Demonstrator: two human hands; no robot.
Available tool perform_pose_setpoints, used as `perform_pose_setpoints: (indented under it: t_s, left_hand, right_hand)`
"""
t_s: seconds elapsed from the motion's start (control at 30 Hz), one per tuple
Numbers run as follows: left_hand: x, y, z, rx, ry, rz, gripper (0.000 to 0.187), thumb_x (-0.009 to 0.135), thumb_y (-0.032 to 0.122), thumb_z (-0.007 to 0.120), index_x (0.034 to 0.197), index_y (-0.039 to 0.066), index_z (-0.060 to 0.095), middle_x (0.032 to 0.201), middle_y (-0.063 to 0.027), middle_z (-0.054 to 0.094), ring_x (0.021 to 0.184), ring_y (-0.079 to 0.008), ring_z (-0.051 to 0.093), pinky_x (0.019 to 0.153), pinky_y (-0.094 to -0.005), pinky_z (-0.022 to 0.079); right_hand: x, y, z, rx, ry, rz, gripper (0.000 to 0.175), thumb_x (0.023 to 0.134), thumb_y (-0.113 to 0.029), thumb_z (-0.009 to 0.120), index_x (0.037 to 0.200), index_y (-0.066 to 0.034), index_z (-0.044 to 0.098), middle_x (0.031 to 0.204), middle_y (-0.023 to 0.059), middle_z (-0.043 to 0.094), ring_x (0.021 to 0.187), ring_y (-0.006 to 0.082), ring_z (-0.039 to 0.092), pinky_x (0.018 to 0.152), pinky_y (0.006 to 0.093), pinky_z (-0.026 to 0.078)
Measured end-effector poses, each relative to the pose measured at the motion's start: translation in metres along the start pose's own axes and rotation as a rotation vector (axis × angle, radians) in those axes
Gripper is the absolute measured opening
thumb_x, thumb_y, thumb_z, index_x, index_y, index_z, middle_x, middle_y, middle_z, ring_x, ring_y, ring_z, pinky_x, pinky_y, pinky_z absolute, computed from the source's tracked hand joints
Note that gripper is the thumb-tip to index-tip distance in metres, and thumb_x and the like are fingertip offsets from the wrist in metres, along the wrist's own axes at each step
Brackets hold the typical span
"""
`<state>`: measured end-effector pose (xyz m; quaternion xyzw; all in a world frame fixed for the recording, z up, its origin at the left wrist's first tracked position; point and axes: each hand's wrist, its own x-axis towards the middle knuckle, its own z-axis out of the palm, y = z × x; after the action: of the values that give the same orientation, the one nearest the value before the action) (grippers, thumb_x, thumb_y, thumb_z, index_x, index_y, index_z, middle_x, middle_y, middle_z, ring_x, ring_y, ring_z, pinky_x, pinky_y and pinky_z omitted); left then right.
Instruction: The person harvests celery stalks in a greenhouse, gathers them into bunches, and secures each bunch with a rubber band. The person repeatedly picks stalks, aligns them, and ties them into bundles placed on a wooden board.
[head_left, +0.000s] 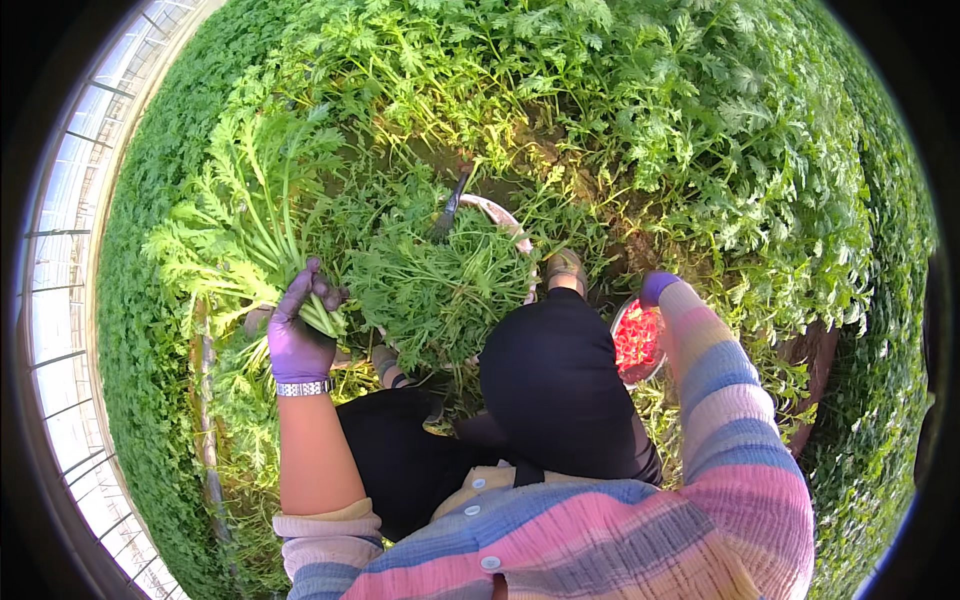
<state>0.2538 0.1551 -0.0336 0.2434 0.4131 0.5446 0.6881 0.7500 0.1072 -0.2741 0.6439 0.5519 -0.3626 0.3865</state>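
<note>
My left hand (304, 322), in a purple glove, grips the stems of a bunch of leafy greens (259, 217) whose leaves fan out up and to the left. My right hand (658, 288), gloved too, is at the upper rim of a round metal bowl (628, 381) of small red ring-like pieces (637, 337); its fingers are mostly hidden, so what they hold cannot be told. Between my hands lies a heap of cut greens (442, 285) in a pale round tub (499, 214). A dark-handled tool (454, 199) rests at the tub's far edge.
Standing leafy plants (675, 97) surround me on all sides. My black-clad knees (559, 375) are close to the tub, between both arms. A narrow pipe or pole (208, 420) runs along the left. Metal-framed translucent sheeting (60, 300) curves along the far left.
</note>
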Motion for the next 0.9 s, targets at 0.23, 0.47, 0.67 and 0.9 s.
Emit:
perform_pose_setpoints:
  t_s: [0.23, 0.47, 0.67, 0.9]
  left_hand:
    - [0.006, -0.005, -0.009, 0.091, -0.009, 0.034, 0.029, 0.088, 0.015, 0.063, 0.109, -0.004, 0.058, 0.078, -0.0028, 0.051, 0.071, -0.0151, 0.046, 0.070, -0.0277, 0.040]
    - [0.003, -0.013, 0.002, 0.151, -0.073, -0.021, 0.025, 0.090, 0.016, 0.061, 0.108, -0.001, 0.058, 0.079, -0.0028, 0.053, 0.070, -0.0152, 0.049, 0.078, -0.0304, 0.042]
    - [0.000, -0.017, 0.002, 0.064, -0.124, -0.020, 0.025, 0.092, 0.016, 0.058, 0.113, 0.002, 0.055, 0.080, -0.0024, 0.053, 0.071, -0.0167, 0.049, 0.090, -0.0373, 0.040]
    - [-0.002, -0.018, 0.002, 0.038, -0.123, 0.008, 0.026, 0.094, 0.016, 0.054, 0.115, 0.002, 0.051, 0.083, -0.0020, 0.050, 0.071, -0.0153, 0.049, 0.090, -0.0371, 0.042]
  right_hand:
    - [0.006, 0.091, 0.133, 0.286, 0.041, 0.377, 0.032, 0.086, -0.022, 0.059, 0.116, -0.0126, 0.067, 0.121, 0.0132, 0.064, 0.111, 0.0294, 0.062, 0.088, 0.0414, 0.052]
    - [-0.034, 0.146, 0.153, 0.430, 0.071, 0.591, 0.033, 0.085, -0.022, 0.061, 0.117, -0.0129, 0.067, 0.123, 0.0127, 0.063, 0.112, 0.0284, 0.062, 0.090, 0.0403, 0.051]
    - [-0.044, 0.073, 0.102, 0.284, 0.624, 0.405, 0.024, 0.082, -0.016, 0.055, 0.101, -0.0028, 0.060, 0.101, 0.0196, 0.067, 0.090, 0.0283, 0.069, 0.073, 0.0390, 0.055]
    - [0.008, -0.049, 0.119, 0.411, 0.193, -0.006, 0.031, 0.081, -0.012, 0.058, 0.109, -0.0004, 0.066, 0.112, 0.0205, 0.065, 0.102, 0.0324, 0.065, 0.085, 0.0411, 0.053]
